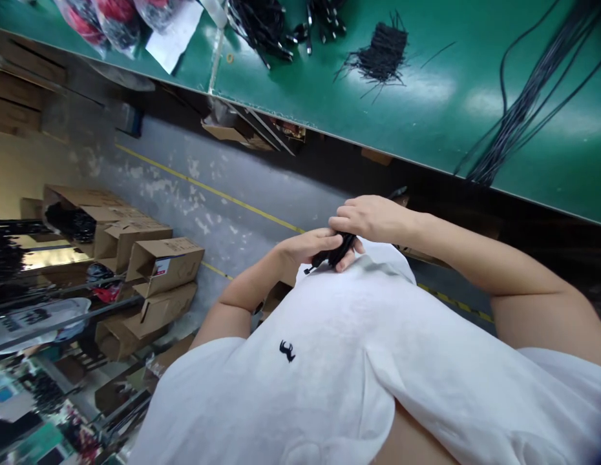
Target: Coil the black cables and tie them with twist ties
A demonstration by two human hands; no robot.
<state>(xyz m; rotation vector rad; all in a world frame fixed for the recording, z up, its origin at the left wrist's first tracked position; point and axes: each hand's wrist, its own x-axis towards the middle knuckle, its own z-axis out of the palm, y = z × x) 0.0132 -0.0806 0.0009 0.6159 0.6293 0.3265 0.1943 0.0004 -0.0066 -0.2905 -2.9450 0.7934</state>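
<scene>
My two hands meet in front of my white shirt (329, 361), below the edge of the green table (426, 116). My left hand (307, 248) is closed around a small black cable bundle (340, 248), whose end sticks out toward the left. My right hand (373, 218) lies over the top of the same bundle with its fingers curled on it. Most of the bundle is hidden between the hands.
On the green table lie a pile of short black ties (382, 55), a heap of black cables (262, 26), long black wires (518, 116) hanging over the edge, and bagged red items (101, 19). Open cardboard boxes (155, 271) stand on the grey floor at left.
</scene>
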